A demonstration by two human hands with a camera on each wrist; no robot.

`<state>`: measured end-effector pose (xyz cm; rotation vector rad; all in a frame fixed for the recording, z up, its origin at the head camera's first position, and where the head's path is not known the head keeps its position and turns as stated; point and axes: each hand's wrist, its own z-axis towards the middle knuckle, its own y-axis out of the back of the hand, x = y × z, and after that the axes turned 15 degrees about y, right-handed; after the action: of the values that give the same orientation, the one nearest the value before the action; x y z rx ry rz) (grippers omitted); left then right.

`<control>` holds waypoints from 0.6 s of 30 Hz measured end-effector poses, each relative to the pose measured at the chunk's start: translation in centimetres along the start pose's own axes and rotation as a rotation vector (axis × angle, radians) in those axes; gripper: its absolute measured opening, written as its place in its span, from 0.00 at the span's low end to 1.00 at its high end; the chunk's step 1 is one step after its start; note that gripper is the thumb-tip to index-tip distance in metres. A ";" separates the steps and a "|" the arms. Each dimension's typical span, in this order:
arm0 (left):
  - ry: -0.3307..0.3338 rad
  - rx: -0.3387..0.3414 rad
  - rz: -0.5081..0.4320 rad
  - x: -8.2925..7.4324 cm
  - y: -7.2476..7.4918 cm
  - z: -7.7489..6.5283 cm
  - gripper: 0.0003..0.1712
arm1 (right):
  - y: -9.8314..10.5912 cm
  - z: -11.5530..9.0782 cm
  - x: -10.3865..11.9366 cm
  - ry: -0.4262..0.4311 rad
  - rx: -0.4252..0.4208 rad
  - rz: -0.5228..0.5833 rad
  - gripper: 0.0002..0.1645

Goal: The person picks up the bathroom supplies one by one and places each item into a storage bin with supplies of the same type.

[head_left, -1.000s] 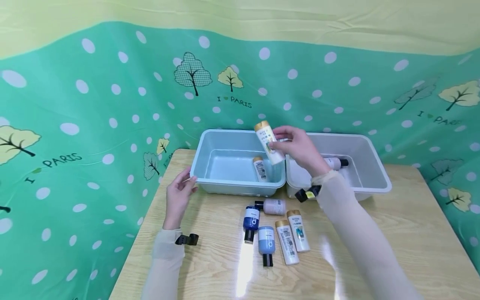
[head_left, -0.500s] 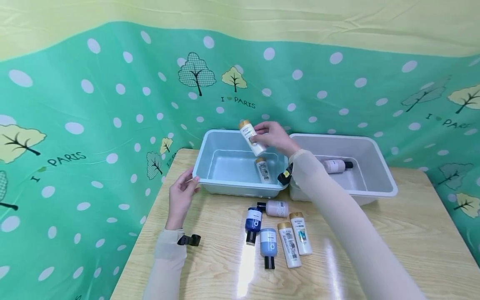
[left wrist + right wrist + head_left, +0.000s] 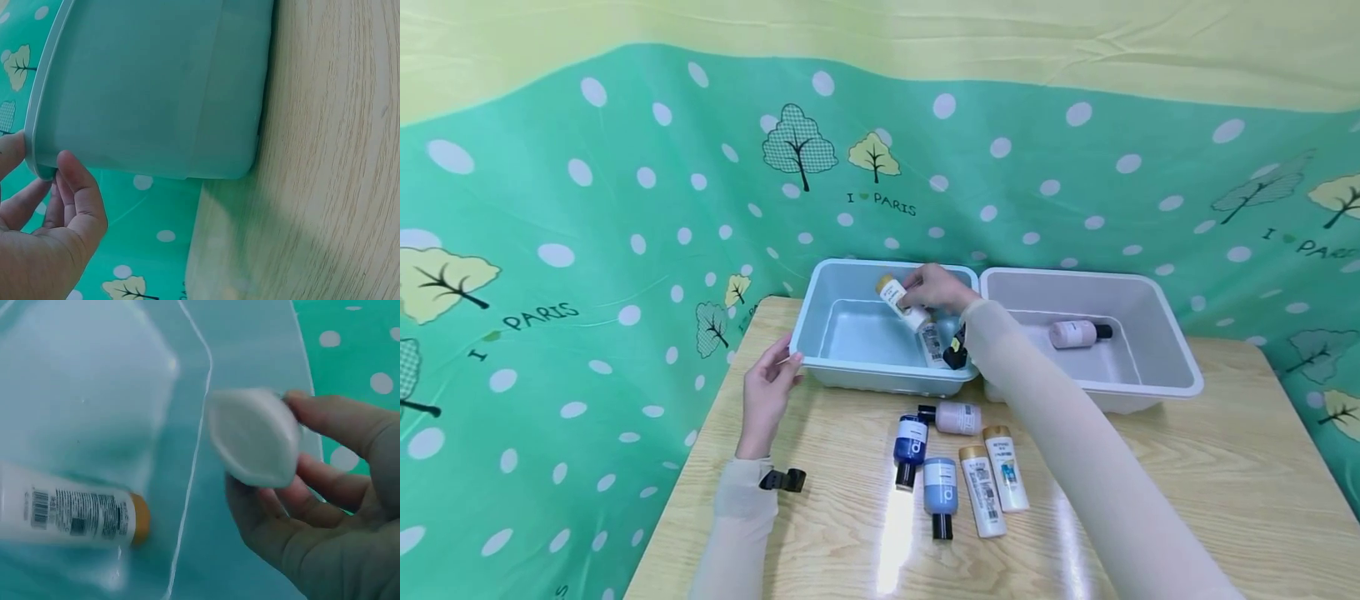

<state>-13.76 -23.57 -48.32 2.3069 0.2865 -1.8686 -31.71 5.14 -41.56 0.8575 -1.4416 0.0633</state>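
My right hand (image 3: 936, 288) grips a white shampoo bottle (image 3: 901, 302) with a gold cap, tilted inside the light blue bin (image 3: 880, 367). Its pale base (image 3: 253, 437) faces the right wrist camera, between thumb and fingers. A second white bottle (image 3: 69, 509) with a gold cap lies on the bin floor, label and barcode up. At the bin's front left corner, my left hand (image 3: 767, 387) pinches the rim (image 3: 39, 125) between thumb and fingers.
A grey bin (image 3: 1150, 375) stands right of the blue one, holding a pale pink bottle (image 3: 1072, 334). In front lie another pink bottle (image 3: 958, 417), a dark blue bottle (image 3: 912, 439), a light blue bottle (image 3: 940, 485) and two white bottles (image 3: 982, 492) (image 3: 1007, 471).
My right hand has carried the white shampoo bottle leftward, then lowered it into the light blue bin. The left hand keeps its hold on the bin's corner.
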 end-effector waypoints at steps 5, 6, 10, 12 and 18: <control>-0.006 0.009 0.003 0.1 0.1 0.0 0.27 | -0.5 0.1 -1.1 -0.056 0.041 -0.126 0.16; -0.006 0.010 0.000 0.1 0.1 0.0 0.27 | -0.6 0.1 -1.3 -0.070 0.049 -0.136 0.15; -0.004 0.009 -0.002 0.2 0.1 0.1 0.27 | -0.7 -0.1 -1.6 -0.117 0.064 -0.106 0.14; -0.003 0.010 -0.005 0.2 0.0 0.1 0.27 | -0.6 -0.1 -1.6 -0.117 0.056 -0.079 0.17; 0.001 0.003 -0.002 0.1 0.1 0.0 0.28 | 0.0 -0.4 -0.6 -0.098 0.020 0.047 0.22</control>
<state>-13.76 -23.63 -48.45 2.3107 0.2861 -1.8703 -31.46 5.67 -42.05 0.8530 -1.5555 0.0714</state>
